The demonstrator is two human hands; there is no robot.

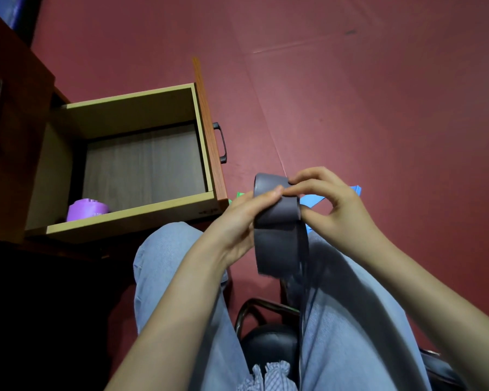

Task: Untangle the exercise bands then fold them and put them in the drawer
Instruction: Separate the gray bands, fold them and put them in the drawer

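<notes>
Just right of the frame's centre, the left hand [243, 218] and the right hand [333, 201] meet on a grey exercise band [280, 230]. The left thumb presses the band's upper fold from the left, with its fingers hidden behind the strip. The right hand pinches the same fold from the right between thumb and forefinger, its other fingers curled loosely above. The band loops over at the top and hangs down between the hands as a flat doubled strip, its lower end over the person's right thigh, clad in light blue jeans [181, 306].

Behind the hands, on the dark red floor [378, 94], lie a blue band [314, 200] and a bit of a green band [240, 195], both mostly hidden.

At left of centre, an open wooden drawer [130, 218] is pulled out of a reddish cabinet [14, 80]. A rolled purple band [87, 210] sits in its lower left corner. At the bottom, a black chair seat [268, 345] shows between the legs.
</notes>
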